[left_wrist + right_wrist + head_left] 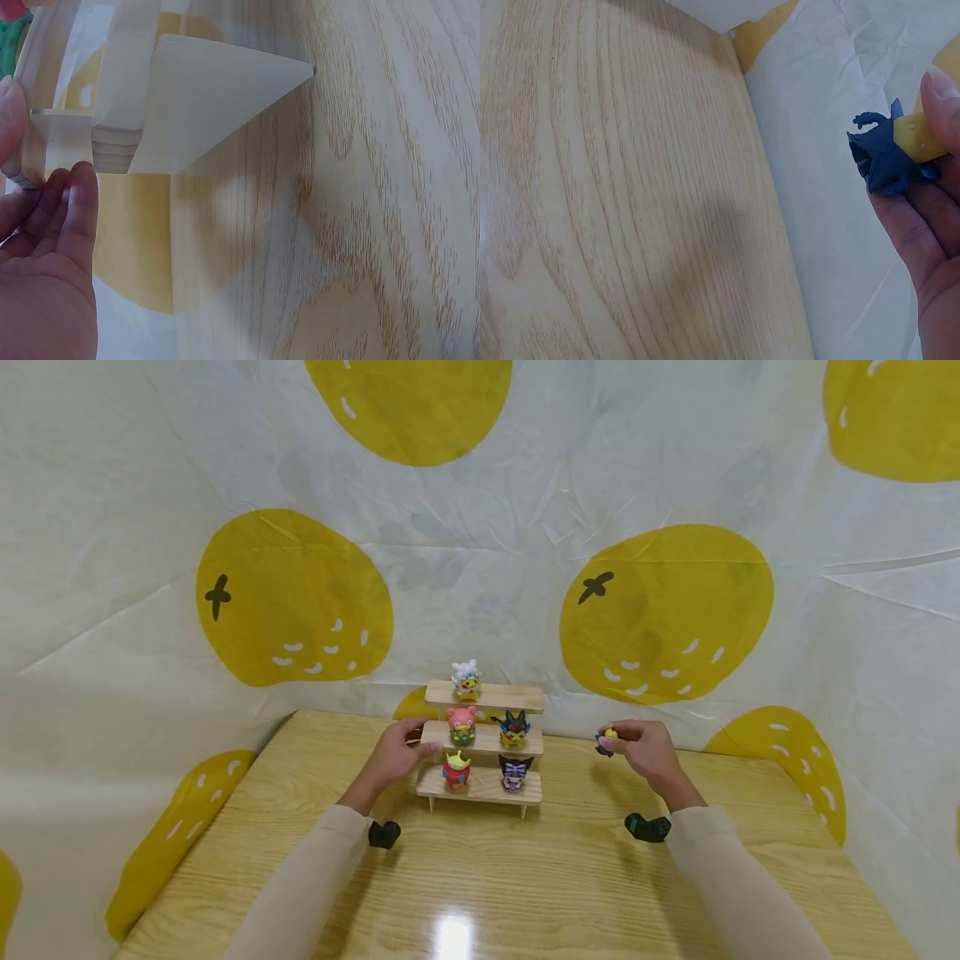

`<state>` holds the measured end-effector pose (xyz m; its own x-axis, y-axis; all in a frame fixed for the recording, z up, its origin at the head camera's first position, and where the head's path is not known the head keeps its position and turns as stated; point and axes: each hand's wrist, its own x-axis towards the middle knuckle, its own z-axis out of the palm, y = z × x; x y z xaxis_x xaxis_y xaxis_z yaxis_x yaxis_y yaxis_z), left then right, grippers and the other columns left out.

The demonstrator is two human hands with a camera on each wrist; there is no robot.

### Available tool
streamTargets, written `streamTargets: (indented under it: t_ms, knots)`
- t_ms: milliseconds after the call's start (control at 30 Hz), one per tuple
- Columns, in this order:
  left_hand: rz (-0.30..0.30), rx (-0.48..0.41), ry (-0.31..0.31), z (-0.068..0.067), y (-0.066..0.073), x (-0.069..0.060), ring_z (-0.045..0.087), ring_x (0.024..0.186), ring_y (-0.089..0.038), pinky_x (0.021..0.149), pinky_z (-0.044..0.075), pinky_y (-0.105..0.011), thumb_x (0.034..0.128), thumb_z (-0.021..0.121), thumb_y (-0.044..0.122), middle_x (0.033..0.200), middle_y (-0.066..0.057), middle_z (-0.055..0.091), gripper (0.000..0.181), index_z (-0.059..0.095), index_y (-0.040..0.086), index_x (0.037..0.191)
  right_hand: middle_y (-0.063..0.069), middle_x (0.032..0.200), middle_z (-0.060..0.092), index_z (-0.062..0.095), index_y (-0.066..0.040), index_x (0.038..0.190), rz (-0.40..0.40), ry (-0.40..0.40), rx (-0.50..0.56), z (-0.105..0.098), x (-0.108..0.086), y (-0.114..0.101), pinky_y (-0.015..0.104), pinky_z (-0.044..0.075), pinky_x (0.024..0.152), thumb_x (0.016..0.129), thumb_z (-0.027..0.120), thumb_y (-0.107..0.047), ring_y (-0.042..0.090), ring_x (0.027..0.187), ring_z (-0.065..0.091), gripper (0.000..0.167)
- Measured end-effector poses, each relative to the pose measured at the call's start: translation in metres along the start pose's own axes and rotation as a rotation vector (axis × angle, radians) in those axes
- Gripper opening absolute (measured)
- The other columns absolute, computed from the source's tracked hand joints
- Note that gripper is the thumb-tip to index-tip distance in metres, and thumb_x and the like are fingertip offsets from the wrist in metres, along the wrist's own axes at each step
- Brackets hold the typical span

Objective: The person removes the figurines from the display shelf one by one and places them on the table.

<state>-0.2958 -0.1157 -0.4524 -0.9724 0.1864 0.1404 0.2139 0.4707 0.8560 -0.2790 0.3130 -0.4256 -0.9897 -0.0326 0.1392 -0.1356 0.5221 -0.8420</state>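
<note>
Big yellow fruit prints splash across creased pale sheeting behind the wood-grained desk, white glare gleaming on top!

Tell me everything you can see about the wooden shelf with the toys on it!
The shelf is pale, wood-like and shaped like stairs, with three flat boards. A board's end shows thin layers, and the pale flat supports narrow to a tip. It looks upright on the table. It carries five small figures: one on top, two in the middle and two at the bottom. The left hand grips the middle board's left end.
</note>
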Motion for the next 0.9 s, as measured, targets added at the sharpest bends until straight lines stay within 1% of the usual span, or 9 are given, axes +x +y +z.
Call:
streamTargets:
  t_ms: [67,333,500,700,767,900]
  knots:
    - [0.003,0.012,0.001,0.0,0.0,0.0,0.059,0.134,-0.043,0.111,0.051,-0.055,0.0995,0.072,0.019,0.145,-0.025,0.06,0.063,0.048,-0.006,0.152,0.015,0.107,0.081,0.075,0.004,0.121,0.004,0.001,-0.002,0.0,-0.001,0.001,0.013,0.053,0.083,0.099,0.073,-0.018,0.0,0.088,0.068,0.031]
    - [0.009,0.044,-0.005,0.0,-0.001,-0.001,0.059,0.134,-0.044,0.111,0.05,-0.055,0.1006,0.071,0.02,0.146,-0.026,0.058,0.063,0.047,-0.007,0.152,0.012,0.106,0.081,0.076,0.004,0.119,0.012,-0.004,-0.008,0.0,-0.003,0.009,0.013,0.052,0.083,0.099,0.073,-0.017,-0.001,0.088,0.068,0.03]
    - [0.012,0.021,-0.003,0.0,-0.001,-0.001,0.059,0.134,-0.043,0.111,0.051,-0.055,0.1002,0.071,0.018,0.145,-0.026,0.059,0.063,0.047,-0.008,0.152,0.014,0.108,0.08,0.077,0.003,0.119,0.03,-0.003,-0.022,0.0,-0.004,0.013,0.014,0.053,0.083,0.099,0.073,-0.018,-0.001,0.09,0.067,0.028]
    - [0.033,-0.014,0.001,0.001,0.0,0.0,0.061,0.132,-0.044,0.11,0.052,-0.054,0.0995,0.071,0.014,0.143,-0.028,0.06,0.061,0.047,-0.01,0.15,0.013,0.109,0.08,0.078,-0.001,0.118,0.043,0.005,-0.065,0.0,-0.007,0.016,0.018,0.052,0.082,0.1,0.073,-0.02,0.005,0.097,0.063,0.027]
    - [0.034,-0.013,0.005,0.001,-0.001,0.001,0.061,0.131,-0.044,0.109,0.053,-0.054,0.0993,0.072,0.014,0.142,-0.028,0.061,0.061,0.048,-0.01,0.15,0.013,0.109,0.08,0.078,-0.001,0.118,0.042,0.004,-0.065,0.0,-0.007,0.018,0.018,0.053,0.082,0.1,0.072,-0.02,0.005,0.097,0.063,0.027]
    - [0.035,-0.009,0.005,0.001,-0.001,0.001,0.061,0.132,-0.044,0.11,0.052,-0.054,0.0994,0.071,0.014,0.143,-0.028,0.06,0.061,0.047,-0.011,0.15,0.014,0.108,0.08,0.077,0.002,0.119,0.04,0.002,-0.037,0.0,-0.008,0.02,0.017,0.053,0.08,0.1,0.072,-0.018,0.001,0.091,0.066,0.028]
